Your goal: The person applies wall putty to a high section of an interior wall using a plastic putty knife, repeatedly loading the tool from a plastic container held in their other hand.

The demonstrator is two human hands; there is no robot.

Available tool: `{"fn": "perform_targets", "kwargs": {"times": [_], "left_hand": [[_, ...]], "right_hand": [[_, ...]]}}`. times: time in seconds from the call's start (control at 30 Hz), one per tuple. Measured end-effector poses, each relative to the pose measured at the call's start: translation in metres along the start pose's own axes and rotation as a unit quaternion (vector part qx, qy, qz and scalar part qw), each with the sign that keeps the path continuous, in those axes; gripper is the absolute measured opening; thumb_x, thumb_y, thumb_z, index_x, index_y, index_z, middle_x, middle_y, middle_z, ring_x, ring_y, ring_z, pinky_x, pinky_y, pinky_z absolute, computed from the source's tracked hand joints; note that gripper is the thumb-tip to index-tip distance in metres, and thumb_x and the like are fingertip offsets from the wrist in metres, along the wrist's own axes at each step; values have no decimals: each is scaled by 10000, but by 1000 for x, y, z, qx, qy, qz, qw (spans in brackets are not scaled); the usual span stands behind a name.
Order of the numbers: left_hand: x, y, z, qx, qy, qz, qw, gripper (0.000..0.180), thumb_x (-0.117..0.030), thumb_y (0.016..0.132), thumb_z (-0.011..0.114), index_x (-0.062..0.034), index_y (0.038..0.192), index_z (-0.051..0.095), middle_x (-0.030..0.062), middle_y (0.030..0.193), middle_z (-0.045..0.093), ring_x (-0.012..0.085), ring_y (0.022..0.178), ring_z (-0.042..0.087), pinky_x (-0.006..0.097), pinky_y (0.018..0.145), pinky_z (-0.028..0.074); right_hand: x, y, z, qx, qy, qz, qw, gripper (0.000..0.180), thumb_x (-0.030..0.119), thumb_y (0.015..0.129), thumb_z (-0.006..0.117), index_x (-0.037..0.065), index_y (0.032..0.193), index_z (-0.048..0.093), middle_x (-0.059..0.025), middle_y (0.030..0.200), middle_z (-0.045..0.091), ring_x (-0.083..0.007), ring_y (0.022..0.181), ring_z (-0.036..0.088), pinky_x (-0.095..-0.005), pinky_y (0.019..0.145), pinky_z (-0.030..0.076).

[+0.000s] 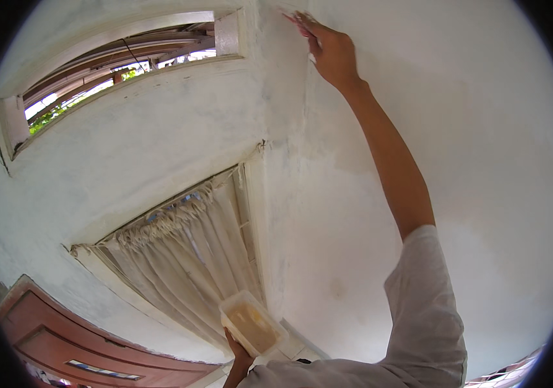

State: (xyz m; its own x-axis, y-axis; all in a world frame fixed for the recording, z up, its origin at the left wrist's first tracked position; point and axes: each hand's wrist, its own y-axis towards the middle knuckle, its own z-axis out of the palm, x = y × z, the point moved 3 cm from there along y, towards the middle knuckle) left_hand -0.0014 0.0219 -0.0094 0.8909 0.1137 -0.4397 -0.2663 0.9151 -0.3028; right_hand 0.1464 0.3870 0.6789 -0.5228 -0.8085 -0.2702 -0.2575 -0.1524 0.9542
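My right hand (332,53) is raised high at the corner where two white walls meet, right of the upper window opening. Its fingers are closed around a slim reddish tool (288,15), whose tip points at the wall; its exact kind is too small and blurred to tell. White smears mark the fingers. Low down, my left hand (240,351) grips a translucent plastic tub (228,315) by its side. The tub is rectangular and tilted, with pale, whitish-yellow matter inside. Most of the left fingers are hidden beneath it.
Ahead is a window covered by a gathered beige curtain (182,249). Above it, a long opening (121,81) shows roof beams and greenery outside. A reddish-brown door (50,333) stands at lower left. The right-hand wall (483,161) is patchy white. Pale floor tiles (292,346) show below.
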Motion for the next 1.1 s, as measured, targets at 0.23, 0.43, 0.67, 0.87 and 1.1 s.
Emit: {"fn": "perform_targets", "kwargs": {"times": [0.23, 0.43, 0.67, 0.87, 1.1], "left_hand": [[-1, 10, -6, -26, 9, 42, 999, 782, -746, 996, 363, -211, 1566, 379, 80, 1522, 491, 320, 1353, 518, 522, 1113, 462], [-1, 4, 9, -11, -2, 12, 1000, 788, -748, 993, 369, -206, 1566, 378, 81, 1519, 492, 321, 1346, 524, 521, 1106, 468], [2, 11, -6, 2, -21, 3, 1000, 786, -746, 993, 373, -206, 1563, 380, 81, 1515, 494, 323, 1342, 525, 522, 1100, 473], [-3, 6, -1, -1, 18, 11, 1000, 774, -739, 1001, 363, -205, 1562, 381, 74, 1521, 486, 315, 1350, 517, 510, 1103, 472], [-3, 1, 8, -38, 29, 30, 998, 758, -715, 1009, 385, -197, 1562, 382, 72, 1521, 490, 307, 1357, 513, 491, 1131, 451]], "right_hand": [[48, -191, 60, 109, 13, 15, 994, 647, 29, 868, 604, 132, 1499, 503, -157, 1433, 604, -291, 1207, 663, -449, 812, 606], [108, -378, 37, 339, 15, 90, 937, 731, 8, 840, 603, 165, 1540, 460, -136, 1478, 574, -264, 1194, 680, -431, 711, 616], [76, -289, -6, 138, 108, 107, 979, 571, -68, 857, 609, 149, 1383, 642, -119, 1372, 659, -268, 1202, 677, -383, 830, 613], [31, -117, 2, 37, 67, 111, 991, 537, -11, 878, 607, 168, 1384, 643, -134, 1343, 665, -319, 1172, 673, -400, 884, 592], [91, -300, 77, 119, 80, 124, 982, 676, -32, 820, 610, 145, 1470, 552, -179, 1387, 627, -303, 1282, 614, -406, 869, 609]]}}
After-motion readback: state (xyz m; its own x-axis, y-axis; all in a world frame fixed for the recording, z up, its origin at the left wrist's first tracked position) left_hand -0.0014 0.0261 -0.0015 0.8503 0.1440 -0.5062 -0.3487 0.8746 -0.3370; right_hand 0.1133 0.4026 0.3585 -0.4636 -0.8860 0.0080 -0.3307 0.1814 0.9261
